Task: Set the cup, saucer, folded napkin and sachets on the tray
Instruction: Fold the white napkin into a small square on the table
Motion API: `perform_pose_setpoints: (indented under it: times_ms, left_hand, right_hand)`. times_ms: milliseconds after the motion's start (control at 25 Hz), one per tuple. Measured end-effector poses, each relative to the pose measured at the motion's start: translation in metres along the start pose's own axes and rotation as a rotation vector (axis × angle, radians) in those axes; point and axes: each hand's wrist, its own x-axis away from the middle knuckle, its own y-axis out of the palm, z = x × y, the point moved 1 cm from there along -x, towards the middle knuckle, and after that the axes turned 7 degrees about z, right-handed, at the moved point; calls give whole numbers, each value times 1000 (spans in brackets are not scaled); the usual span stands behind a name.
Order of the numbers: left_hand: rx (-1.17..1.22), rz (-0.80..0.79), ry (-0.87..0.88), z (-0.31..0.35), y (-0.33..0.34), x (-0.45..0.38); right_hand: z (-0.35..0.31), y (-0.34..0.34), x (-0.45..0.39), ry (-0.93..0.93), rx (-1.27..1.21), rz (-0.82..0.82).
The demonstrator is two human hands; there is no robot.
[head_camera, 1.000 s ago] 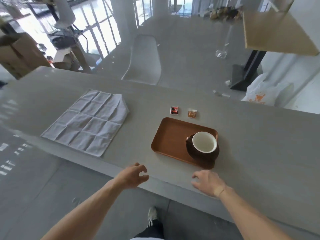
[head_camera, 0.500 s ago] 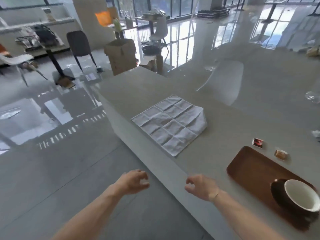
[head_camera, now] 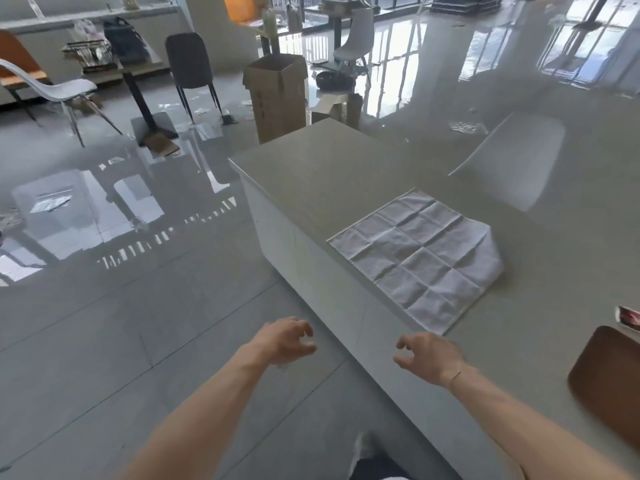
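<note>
Both hands empty, fingers loosely curled. Left hand (head_camera: pixel 282 342) hangs over the floor, off the counter's near edge; right hand (head_camera: pixel 429 358) at that edge, just short of the napkin (head_camera: pixel 420 256). Napkin lies spread flat on the counter (head_camera: pixel 332 168), creased in squares. Tray (head_camera: pixel 609 382) at far right, cut off by frame; one sachet (head_camera: pixel 628 317) just beyond it. Cup and saucer out of view
</note>
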Motion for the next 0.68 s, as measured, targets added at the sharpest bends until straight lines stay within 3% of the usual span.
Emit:
perform_pose_setpoints:
  times_ms: [440, 680]
  left_hand:
    - [-122, -76, 178, 9, -48, -165]
    - [-303, -9, 363, 9, -63, -246]
  right_hand:
    - [29, -1, -88, 222, -64, 97]
    - [48, 7, -99, 370, -99, 144]
